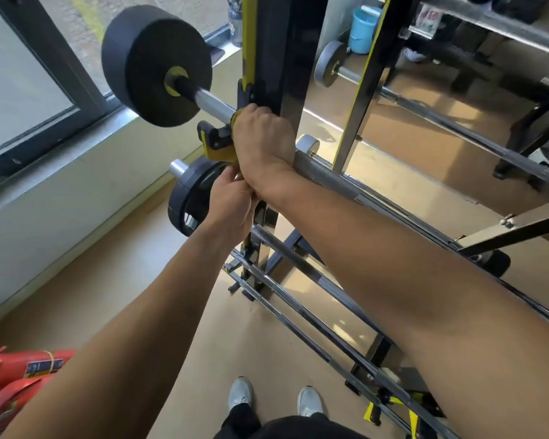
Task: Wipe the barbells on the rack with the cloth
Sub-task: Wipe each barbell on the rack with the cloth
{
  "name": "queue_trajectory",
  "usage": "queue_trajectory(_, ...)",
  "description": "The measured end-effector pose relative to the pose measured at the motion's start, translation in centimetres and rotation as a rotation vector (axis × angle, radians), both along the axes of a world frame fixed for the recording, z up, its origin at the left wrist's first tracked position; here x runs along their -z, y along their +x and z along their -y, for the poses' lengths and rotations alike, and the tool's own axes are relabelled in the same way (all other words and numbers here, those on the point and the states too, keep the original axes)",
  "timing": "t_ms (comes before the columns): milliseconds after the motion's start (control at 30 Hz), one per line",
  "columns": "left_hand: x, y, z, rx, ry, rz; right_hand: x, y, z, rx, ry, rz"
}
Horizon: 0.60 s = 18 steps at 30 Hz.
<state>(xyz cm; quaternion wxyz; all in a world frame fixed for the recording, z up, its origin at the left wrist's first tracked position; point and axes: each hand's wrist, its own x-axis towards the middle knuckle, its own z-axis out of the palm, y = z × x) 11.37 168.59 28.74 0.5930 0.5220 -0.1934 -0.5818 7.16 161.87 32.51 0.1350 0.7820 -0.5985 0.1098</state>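
The top barbell [324, 175] rests on the rack's yellow-and-black hook [217, 144], with a thick black plate [146, 58] on its left end. My right hand [262, 137] grips the bar right beside the rack upright [279, 42]. A strip of the yellow cloth [237, 114] shows under its fingers. My left hand [232, 204] sits just below the right wrist. Its fingers are curled and pinch at the cloth's lower end, which is mostly hidden. A lower barbell [298, 264] with a black plate [187, 198] lies underneath.
More bars [314, 337] lie on the rack's lower levels near my shoes [241, 394]. A mirror [457, 90] stands behind the rack and a window [29, 74] is at the left. Red fire extinguishers [13, 375] lie at the bottom left. A blue bucket [363, 28] shows in the mirror.
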Motion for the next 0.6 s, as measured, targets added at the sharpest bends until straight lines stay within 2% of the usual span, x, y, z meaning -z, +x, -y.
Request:
queue_trajectory(233, 0.1, 0.2, -1.3, 0.033, 0.036, -0.078, 2.2, -1.2, -1.2, -0.037, 0.022, -0.122)
queue_trajectory(467, 2.5, -1.4, -3.6, 0.027, 0.128, -0.13, 6.3, -3.8, -4.9, -0.153, -0.299, -0.169)
queue_trajectory(533, 3.5, -1.5, -4.8, 0.061, 0.138, -0.148, 7.5, -4.6, -6.7, -0.237, -0.255, -0.142)
queue_trajectory(600, 4.3, -1.4, -6.2, 0.142, 0.135, -0.158, 8.8, -5.2, -8.3, -0.269, -0.024, 0.047)
